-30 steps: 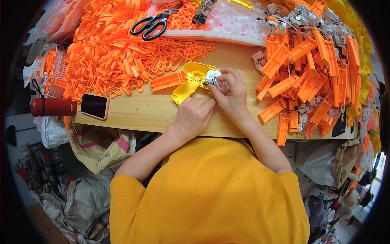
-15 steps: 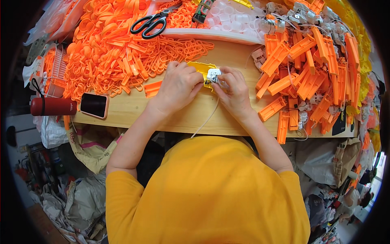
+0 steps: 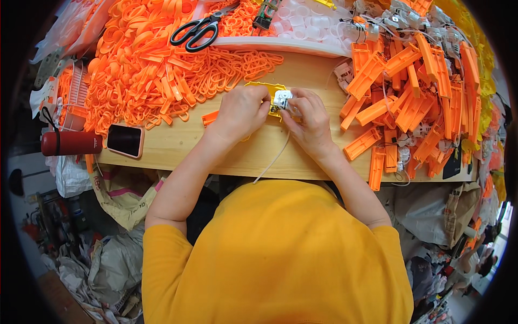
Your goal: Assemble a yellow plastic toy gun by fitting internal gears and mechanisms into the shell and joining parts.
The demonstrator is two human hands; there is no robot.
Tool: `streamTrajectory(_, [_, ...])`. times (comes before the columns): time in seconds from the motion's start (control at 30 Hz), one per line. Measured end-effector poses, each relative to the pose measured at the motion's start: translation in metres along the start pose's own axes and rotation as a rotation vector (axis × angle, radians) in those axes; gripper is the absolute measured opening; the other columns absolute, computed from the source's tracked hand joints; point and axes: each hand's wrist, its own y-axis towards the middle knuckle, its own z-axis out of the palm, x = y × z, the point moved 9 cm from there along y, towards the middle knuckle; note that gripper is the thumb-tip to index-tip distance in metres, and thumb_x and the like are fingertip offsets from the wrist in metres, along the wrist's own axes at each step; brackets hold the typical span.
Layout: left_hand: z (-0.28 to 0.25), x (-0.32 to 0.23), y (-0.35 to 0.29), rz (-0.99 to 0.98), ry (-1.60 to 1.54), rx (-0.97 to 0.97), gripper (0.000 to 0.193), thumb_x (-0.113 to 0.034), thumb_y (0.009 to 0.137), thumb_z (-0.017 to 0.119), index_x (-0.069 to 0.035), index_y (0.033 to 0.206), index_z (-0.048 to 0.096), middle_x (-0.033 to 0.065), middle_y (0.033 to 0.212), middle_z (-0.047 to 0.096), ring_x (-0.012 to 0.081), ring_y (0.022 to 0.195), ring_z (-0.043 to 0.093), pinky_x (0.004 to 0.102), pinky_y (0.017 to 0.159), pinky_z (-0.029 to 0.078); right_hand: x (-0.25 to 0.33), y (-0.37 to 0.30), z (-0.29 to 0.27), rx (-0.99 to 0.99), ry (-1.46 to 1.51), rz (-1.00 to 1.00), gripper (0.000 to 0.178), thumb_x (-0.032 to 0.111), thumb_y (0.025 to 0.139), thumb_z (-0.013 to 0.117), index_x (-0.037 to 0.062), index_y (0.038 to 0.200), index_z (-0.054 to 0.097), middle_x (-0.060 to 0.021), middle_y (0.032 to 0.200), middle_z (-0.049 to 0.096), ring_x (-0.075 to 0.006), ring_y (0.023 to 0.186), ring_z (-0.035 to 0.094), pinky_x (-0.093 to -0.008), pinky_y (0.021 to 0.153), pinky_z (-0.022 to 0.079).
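My left hand [image 3: 241,110] rests on a yellow plastic piece [image 3: 263,87] on the wooden table [image 3: 178,146] and grips it. My right hand [image 3: 308,119] pinches a small white part [image 3: 281,99] against that yellow piece. A thin white cord [image 3: 274,160] trails from under my hands to the table's near edge. Most of the yellow piece is hidden under my fingers.
A heap of orange plastic loops and strips [image 3: 145,70] fills the left. Orange bars [image 3: 404,102] pile up on the right. Black scissors [image 3: 197,31] lie at the back, beside a tray of clear cups [image 3: 302,27]. A phone [image 3: 124,140] and a red bottle [image 3: 70,143] sit at the near left edge.
My left hand moved up from the table's near side onto the yellow piece and covers it. The white cord now trails toward the table edge.
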Motion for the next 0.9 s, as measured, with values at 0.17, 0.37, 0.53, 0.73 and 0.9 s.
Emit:
streamTrajectory(0.17, [0.015, 0.012, 0.016, -0.164, 0.125, 0.321, 0.010, -0.014, 0.074, 0.063, -0.005, 0.078, 0.065, 0.0146, 0.074, 0.066, 0.0333, 0.073, 0.064, 0.0441, 0.066, 0.050, -0.006, 0.000, 0.001, -0.023, 0.085, 0.050, 0.033, 0.002, 0.071, 0.076, 0.0011, 0.097, 0.056, -0.0178, 0.105, 0.062, -0.0335, 0.092, 0.061, -0.0378, 0.077, 0.051])
streamTrajectory(0.37, [0.005, 0.010, 0.017, -0.184, 0.128, 0.139, 0.010, -0.014, 0.073, 0.065, -0.006, 0.079, 0.063, 0.0140, 0.071, 0.065, 0.0321, 0.075, 0.065, 0.0438, 0.067, 0.050, -0.009, 0.000, 0.001, -0.014, 0.111, 0.078, 0.030, 0.002, 0.071, 0.077, 0.0017, 0.094, 0.058, -0.0162, 0.106, 0.063, -0.0316, 0.095, 0.060, -0.0363, 0.078, 0.050])
streamTrajectory(0.53, [-0.009, 0.008, 0.005, -0.109, -0.099, 0.053, 0.022, -0.015, 0.072, 0.070, -0.003, 0.085, 0.057, 0.0149, 0.078, 0.062, 0.0317, 0.079, 0.063, 0.0426, 0.071, 0.049, -0.007, -0.002, 0.001, -0.017, 0.122, 0.087, 0.029, 0.002, 0.071, 0.077, 0.0022, 0.093, 0.058, -0.0153, 0.106, 0.062, -0.0302, 0.096, 0.059, -0.0356, 0.078, 0.049])
streamTrajectory(0.73, [-0.058, 0.012, -0.020, 0.010, -0.006, 0.035, 0.041, -0.017, 0.072, 0.074, -0.002, 0.101, 0.049, 0.0143, 0.093, 0.060, 0.0336, 0.086, 0.060, 0.0400, 0.081, 0.048, -0.012, -0.006, 0.002, -0.033, 0.119, 0.124, 0.029, 0.001, 0.071, 0.076, 0.0028, 0.093, 0.057, -0.0152, 0.106, 0.061, -0.0301, 0.096, 0.058, -0.0362, 0.077, 0.049])
streamTrajectory(0.9, [-0.041, 0.025, -0.030, -0.108, -0.132, 0.130, 0.044, -0.018, 0.076, 0.070, -0.001, 0.112, 0.051, 0.0177, 0.101, 0.062, 0.0316, 0.088, 0.061, 0.0393, 0.077, 0.049, -0.006, -0.005, 0.002, -0.030, 0.099, 0.100, 0.029, 0.001, 0.071, 0.076, 0.0028, 0.093, 0.057, -0.0156, 0.107, 0.060, -0.0306, 0.096, 0.057, -0.0362, 0.077, 0.049])
